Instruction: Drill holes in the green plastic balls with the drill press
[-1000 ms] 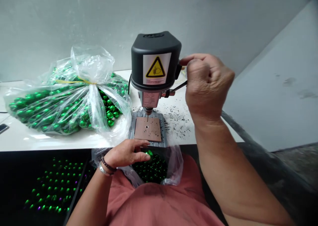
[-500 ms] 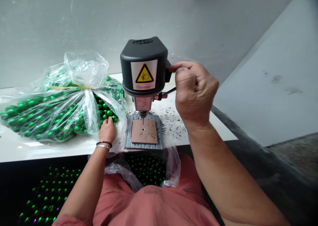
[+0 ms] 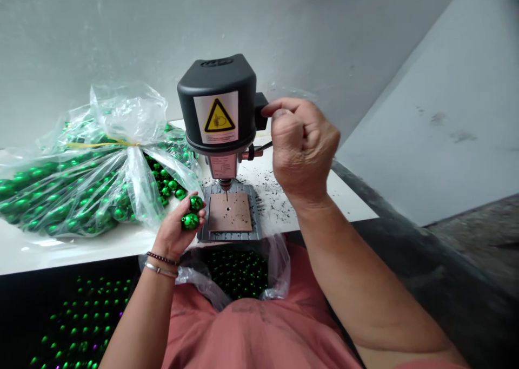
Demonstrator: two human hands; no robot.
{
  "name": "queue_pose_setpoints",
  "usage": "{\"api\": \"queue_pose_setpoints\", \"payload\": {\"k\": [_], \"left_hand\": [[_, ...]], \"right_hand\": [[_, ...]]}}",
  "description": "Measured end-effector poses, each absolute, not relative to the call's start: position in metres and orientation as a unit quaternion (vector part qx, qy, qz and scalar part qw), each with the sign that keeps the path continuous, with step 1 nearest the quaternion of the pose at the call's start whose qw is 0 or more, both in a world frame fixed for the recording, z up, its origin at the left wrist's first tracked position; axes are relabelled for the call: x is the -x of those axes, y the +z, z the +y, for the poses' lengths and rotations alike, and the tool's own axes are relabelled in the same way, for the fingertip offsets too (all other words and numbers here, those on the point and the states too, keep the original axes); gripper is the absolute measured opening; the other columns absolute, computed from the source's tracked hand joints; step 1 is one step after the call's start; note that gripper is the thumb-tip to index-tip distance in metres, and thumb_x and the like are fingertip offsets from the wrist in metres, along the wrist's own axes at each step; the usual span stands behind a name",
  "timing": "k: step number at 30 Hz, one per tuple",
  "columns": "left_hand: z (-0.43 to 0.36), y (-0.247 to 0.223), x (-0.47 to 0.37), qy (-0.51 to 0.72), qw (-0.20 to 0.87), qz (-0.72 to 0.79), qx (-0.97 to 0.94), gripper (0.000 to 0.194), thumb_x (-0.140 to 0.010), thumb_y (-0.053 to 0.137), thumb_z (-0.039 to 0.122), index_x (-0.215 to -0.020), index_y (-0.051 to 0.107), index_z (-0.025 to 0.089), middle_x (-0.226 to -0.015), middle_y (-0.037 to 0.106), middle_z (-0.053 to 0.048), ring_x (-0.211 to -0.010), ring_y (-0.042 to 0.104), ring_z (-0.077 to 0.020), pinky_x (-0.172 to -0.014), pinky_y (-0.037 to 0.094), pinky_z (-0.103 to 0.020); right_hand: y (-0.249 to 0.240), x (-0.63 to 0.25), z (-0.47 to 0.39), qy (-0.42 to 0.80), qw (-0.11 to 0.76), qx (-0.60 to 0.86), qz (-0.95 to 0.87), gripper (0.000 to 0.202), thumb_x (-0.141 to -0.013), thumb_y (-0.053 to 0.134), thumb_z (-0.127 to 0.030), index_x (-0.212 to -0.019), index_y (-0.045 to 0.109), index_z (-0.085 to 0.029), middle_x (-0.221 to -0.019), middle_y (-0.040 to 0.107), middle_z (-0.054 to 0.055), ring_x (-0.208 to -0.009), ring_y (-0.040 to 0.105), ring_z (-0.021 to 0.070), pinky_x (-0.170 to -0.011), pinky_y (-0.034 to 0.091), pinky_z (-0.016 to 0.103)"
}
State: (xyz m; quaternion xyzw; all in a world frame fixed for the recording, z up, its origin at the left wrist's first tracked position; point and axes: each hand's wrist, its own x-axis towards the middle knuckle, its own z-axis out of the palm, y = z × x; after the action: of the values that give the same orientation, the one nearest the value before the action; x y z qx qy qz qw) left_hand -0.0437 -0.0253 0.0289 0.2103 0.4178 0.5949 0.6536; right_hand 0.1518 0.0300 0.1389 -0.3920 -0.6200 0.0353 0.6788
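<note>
Standing upright on the surface (image 3: 348, 204), the drill press (image 3: 217, 104) has its long axis near vertical; its bit (image 3: 227, 197) points down at the hole in the square board (image 3: 230, 220) on the slotted base (image 3: 255, 217). Your left hand (image 3: 176, 231) is palm up at the surface's front edge, forearm angled up and inward, fingers curled round two green balls (image 3: 190, 221) just left of the board. The lower ball's small hole faces up and left. Your right hand (image 3: 302, 147) is raised right of the press, closed on the lever (image 3: 265, 146), index finger reaching to the black switch box (image 3: 260, 112); its forearm slopes up and left. Containers: clear bag (image 3: 150, 182) at left, neck tied with yellow cord (image 3: 101, 143), filled with green beads (image 3: 85, 201); an open bag (image 3: 279, 269) below the edge also contains green beads. Dark chips (image 3: 275, 188) lie right of the base.
</note>
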Motion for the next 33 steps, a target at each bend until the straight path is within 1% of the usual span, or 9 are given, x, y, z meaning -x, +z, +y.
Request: {"api": "queue_pose_setpoints", "payload": {"k": [6,10,13,17,22,25,29,31,33], "left_hand": [[-0.028,0.033,0.030,0.564,0.650,0.453,-0.233,0.034,-0.071,0.055,0.005,-0.104,0.056,0.012,-0.085,0.062,-0.007,-0.078,0.065,-0.0170,-0.052,0.048,-0.017],[-0.031,0.036,0.023,0.531,0.689,0.440,-0.222,0.020,-0.074,0.055,0.012,-0.095,0.057,0.011,-0.089,0.064,-0.010,-0.077,0.065,-0.0173,-0.050,0.048,-0.016],[-0.032,0.035,0.018,0.522,0.701,0.442,-0.203,0.021,-0.076,0.053,0.012,-0.096,0.056,0.011,-0.092,0.064,-0.012,-0.075,0.066,-0.0162,-0.050,0.049,-0.016],[-0.030,0.027,0.015,0.516,0.693,0.455,-0.215,0.020,-0.071,0.056,0.009,-0.091,0.054,0.013,-0.081,0.064,-0.008,-0.075,0.066,-0.0169,-0.049,0.048,-0.016],[-0.024,0.018,0.018,0.457,0.704,0.477,-0.260,0.022,-0.073,0.060,0.025,-0.091,0.055,0.014,-0.083,0.063,-0.005,-0.055,0.060,-0.0101,-0.041,0.043,-0.017],[-0.019,0.017,0.020,0.455,0.691,0.489,-0.277,0.025,-0.071,0.061,0.025,-0.093,0.055,0.014,-0.078,0.062,-0.003,-0.048,0.055,-0.0064,-0.042,0.043,-0.018],[-0.012,0.022,0.019,0.462,0.658,0.523,-0.283,0.029,-0.062,0.065,0.016,-0.085,0.048,0.017,-0.070,0.061,-0.001,-0.064,0.064,-0.0152,-0.045,0.041,-0.017],[-0.008,0.025,0.017,0.456,0.625,0.554,-0.306,0.032,-0.060,0.068,0.019,-0.082,0.045,0.018,-0.071,0.061,-0.001,-0.070,0.066,-0.0191,-0.044,0.040,-0.017],[-0.005,0.027,0.015,0.438,0.572,0.598,-0.351,0.035,-0.061,0.069,0.026,-0.085,0.046,0.018,-0.069,0.061,0.000,-0.065,0.065,-0.0173,-0.044,0.039,-0.018]], "right_hand": [[0.141,-0.153,0.029,0.041,0.670,0.394,-0.628,0.021,-0.083,0.042,-0.025,-0.078,0.061,-0.018,-0.053,0.049,-0.004,-0.047,0.042,0.0035,-0.050,0.035,0.020],[0.140,-0.155,0.030,0.041,0.663,0.398,-0.633,0.022,-0.084,0.039,-0.027,-0.080,0.059,-0.019,-0.057,0.052,-0.003,-0.050,0.044,0.0046,-0.055,0.038,0.020],[0.139,-0.155,0.031,0.039,0.671,0.388,-0.631,0.020,-0.083,0.040,-0.026,-0.079,0.059,-0.019,-0.058,0.054,-0.003,-0.050,0.043,0.0046,-0.055,0.039,0.020],[0.139,-0.155,0.032,0.038,0.677,0.379,-0.630,0.019,-0.083,0.041,-0.025,-0.078,0.059,-0.019,-0.060,0.055,-0.002,-0.051,0.045,0.0047,-0.056,0.040,0.020],[0.138,-0.156,0.032,0.044,0.671,0.375,-0.638,0.020,-0.084,0.039,-0.027,-0.079,0.057,-0.019,-0.061,0.055,-0.003,-0.055,0.048,0.0054,-0.061,0.042,0.020],[0.139,-0.156,0.032,0.041,0.684,0.361,-0.633,0.021,-0.082,0.041,-0.025,-0.075,0.059,-0.018,-0.057,0.053,-0.003,-0.053,0.046,0.0050,-0.060,0.042,0.019],[0.147,-0.157,0.041,0.057,0.682,0.354,-0.637,0.024,-0.081,0.041,-0.027,-0.072,0.060,-0.016,-0.053,0.047,-0.005,-0.049,0.039,0.0043,-0.055,0.037,0.019],[0.155,-0.158,0.050,0.071,0.669,0.364,-0.644,0.027,-0.082,0.041,-0.030,-0.070,0.060,-0.016,-0.054,0.046,-0.004,-0.051,0.038,0.0047,-0.056,0.036,0.020],[0.163,-0.158,0.061,0.084,0.648,0.398,-0.644,0.027,-0.081,0.041,-0.030,-0.066,0.058,-0.016,-0.057,0.046,-0.003,-0.056,0.039,0.0055,-0.059,0.035,0.021]]}}
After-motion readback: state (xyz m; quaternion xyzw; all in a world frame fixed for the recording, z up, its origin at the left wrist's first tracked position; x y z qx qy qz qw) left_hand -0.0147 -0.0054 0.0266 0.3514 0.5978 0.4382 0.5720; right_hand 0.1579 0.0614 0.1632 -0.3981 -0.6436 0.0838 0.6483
